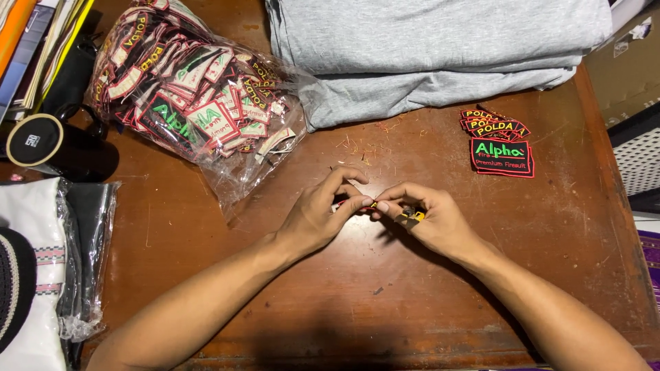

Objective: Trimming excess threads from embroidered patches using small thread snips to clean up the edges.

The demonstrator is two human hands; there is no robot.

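A small embroidered patch (366, 204), mostly hidden, lay pinched between the two hands just above the middle of the tabletop (275, 302), its long axis running left to right. The left hand (317, 214) closed on its left end with thumb and forefinger. The right hand (427, 218) closed on the other end, also curled around a small yellow-and-black tool (411, 216). A clear bag of patches (196, 89) lay off to the left, a sorted pile of patches (498, 143) to the right, and folded grey cloth (440, 55) beyond the hands.

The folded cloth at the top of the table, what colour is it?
Plain light grey, seen best in the head view: folded cloth.
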